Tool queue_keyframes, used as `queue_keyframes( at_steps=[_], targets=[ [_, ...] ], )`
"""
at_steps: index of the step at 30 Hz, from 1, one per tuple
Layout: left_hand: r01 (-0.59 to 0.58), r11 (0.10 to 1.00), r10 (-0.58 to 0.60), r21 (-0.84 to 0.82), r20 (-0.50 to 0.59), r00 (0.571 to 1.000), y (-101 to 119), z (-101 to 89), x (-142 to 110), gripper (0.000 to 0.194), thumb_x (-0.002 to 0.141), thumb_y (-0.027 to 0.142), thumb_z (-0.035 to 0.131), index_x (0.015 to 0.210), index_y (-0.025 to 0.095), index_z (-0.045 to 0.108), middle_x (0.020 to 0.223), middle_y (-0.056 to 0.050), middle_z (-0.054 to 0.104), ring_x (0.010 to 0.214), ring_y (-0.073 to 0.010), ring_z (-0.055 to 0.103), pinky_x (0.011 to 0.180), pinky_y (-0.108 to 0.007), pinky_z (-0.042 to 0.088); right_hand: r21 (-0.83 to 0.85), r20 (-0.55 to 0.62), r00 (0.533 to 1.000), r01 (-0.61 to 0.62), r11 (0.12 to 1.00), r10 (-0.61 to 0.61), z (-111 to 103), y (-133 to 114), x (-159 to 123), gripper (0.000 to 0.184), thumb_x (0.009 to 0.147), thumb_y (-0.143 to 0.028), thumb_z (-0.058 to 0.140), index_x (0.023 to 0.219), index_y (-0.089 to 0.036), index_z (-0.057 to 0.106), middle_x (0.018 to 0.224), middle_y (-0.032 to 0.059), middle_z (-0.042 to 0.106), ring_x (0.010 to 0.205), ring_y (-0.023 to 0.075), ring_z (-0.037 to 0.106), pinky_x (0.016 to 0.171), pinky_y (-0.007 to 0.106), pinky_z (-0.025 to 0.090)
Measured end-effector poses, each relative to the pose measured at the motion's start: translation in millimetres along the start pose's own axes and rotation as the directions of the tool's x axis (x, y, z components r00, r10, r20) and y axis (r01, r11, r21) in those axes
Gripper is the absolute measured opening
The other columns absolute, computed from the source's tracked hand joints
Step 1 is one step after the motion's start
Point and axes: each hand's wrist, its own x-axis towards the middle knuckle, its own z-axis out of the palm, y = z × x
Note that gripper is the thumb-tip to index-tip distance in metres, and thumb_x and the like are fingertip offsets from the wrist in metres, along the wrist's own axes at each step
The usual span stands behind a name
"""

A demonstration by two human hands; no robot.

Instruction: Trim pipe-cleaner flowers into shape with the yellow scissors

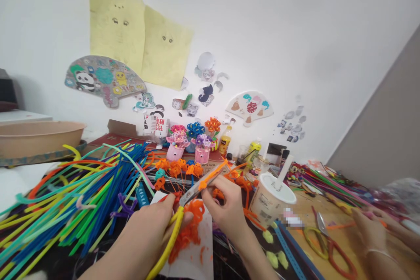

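My left hand point(144, 229) is closed on a pair of scissors with a yellow handle point(169, 245), its metal blades point(193, 191) pointing up and away to the right. Along the blades lies a fuzzy orange pipe cleaner point(213, 174), and my right hand point(226, 201) pinches it close to the metal. Whether the blades touch the pipe cleaner is hard to tell. Beneath both hands, a heap of orange fuzzy clippings and loops point(188, 232) rests on a white sheet point(206, 253). Several orange pipe-cleaner flowers point(177, 167) are just beyond.
Bundles of coloured pipe cleaners point(98, 201) spread at left. A lidded paper cup point(271, 201) with a straw stands right of my hand. Pipe-cleaner flower pots point(201, 153) and bottles point(225, 141) line the back. Another person's hands point(372, 227) work at far right near scissors point(328, 240).
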Motion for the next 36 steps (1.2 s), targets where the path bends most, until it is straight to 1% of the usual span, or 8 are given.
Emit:
queue_keyframes(
  at_steps=[7,13,19,24,27,30,33,36],
  targets=[
    [0.045,0.999,-0.045,-0.01,0.02,0.999,-1,6.1,4,0.025,0.09,0.036,0.031,0.089,0.02,0.05,0.086,-0.012,0.07,0.078,-0.0271,0.068,0.063,-0.031,0.043,-0.005,0.009,1.0,0.011,1.0,-0.011,1,-2,0,0.02,0.078,-0.01,0.05,0.061,-0.019,0.047,0.06,-0.0024,0.046,0.053,0.0109,0.044,0.052,0.022,0.036],
    [0.037,0.995,-0.037,-0.098,-0.006,0.999,2,8.0,0,0.028,0.088,0.046,0.031,0.086,0.023,0.047,0.089,-0.009,0.069,0.081,-0.0271,0.066,0.067,-0.033,0.044,-0.021,-0.031,0.999,0.008,1.0,-0.009,5,-3,-1,0.018,0.075,-0.008,0.05,0.06,-0.019,0.048,0.056,-0.0034,0.044,0.052,0.0106,0.044,0.051,0.022,0.034],
    [0.128,0.99,-0.125,-0.054,0.054,0.991,14,1.9,0,0.025,0.089,0.038,0.033,0.095,0.018,0.048,0.095,-0.016,0.069,0.086,-0.0298,0.066,0.071,-0.034,0.044,-0.016,-0.069,0.998,0.0,1.0,-0.001,10,-3,-5,0.021,0.072,-0.006,0.05,0.057,-0.019,0.043,0.055,-0.0047,0.041,0.049,0.0089,0.041,0.049,0.022,0.032],
    [0.095,0.978,-0.087,-0.185,0.052,0.995,14,4.4,1,0.028,0.088,0.039,0.032,0.094,0.019,0.05,0.091,-0.012,0.069,0.084,-0.0258,0.065,0.072,-0.032,0.044,0.149,-0.035,0.992,-0.117,0.982,0.123,11,3,-3,0.017,0.073,-0.009,0.052,0.059,-0.018,0.05,0.057,-0.0035,0.046,0.052,0.0097,0.044,0.05,0.022,0.035],
    [0.028,0.959,-0.03,-0.284,-0.003,1.0,5,9.5,3,0.032,0.086,0.045,0.031,0.09,0.02,0.051,0.084,-0.009,0.068,0.077,-0.0235,0.063,0.068,-0.031,0.043,0.311,0.031,0.971,-0.236,0.92,0.239,7,10,-1,0.011,0.078,-0.017,0.056,0.067,-0.017,0.058,0.062,-0.0012,0.053,0.055,0.0113,0.049,0.053,0.023,0.04],
    [-0.076,0.934,0.065,-0.348,-0.043,0.997,-3,14.3,4,0.032,0.085,0.046,0.032,0.089,0.021,0.053,0.081,-0.005,0.067,0.074,-0.0215,0.062,0.066,-0.03,0.042,0.434,0.093,0.954,-0.297,0.851,0.285,2,14,1,0.012,0.077,-0.023,0.061,0.068,-0.017,0.06,0.059,-0.0025,0.053,0.05,0.0099,0.049,0.049,0.022,0.04],
    [-0.103,0.946,0.09,-0.308,-0.058,0.994,-5,15.3,3,0.031,0.085,0.045,0.032,0.087,0.022,0.053,0.076,-0.004,0.065,0.068,-0.0205,0.06,0.064,-0.03,0.04,0.507,0.135,0.942,-0.333,0.795,0.309,1,16,0,0.012,0.076,-0.025,0.063,0.068,-0.017,0.06,0.055,-0.0036,0.053,0.045,0.0091,0.047,0.045,0.021,0.038],
    [-0.078,0.966,0.062,-0.245,-0.074,0.995,-3,13.4,-1,0.032,0.087,0.047,0.03,0.084,0.022,0.05,0.07,-0.002,0.062,0.063,-0.0197,0.057,0.061,-0.03,0.037,0.489,0.065,0.951,-0.294,0.821,0.302,4,17,-1,0.01,0.075,-0.021,0.062,0.066,-0.017,0.059,0.058,-0.0028,0.054,0.05,0.0099,0.047,0.047,0.022,0.038]
  ],
)
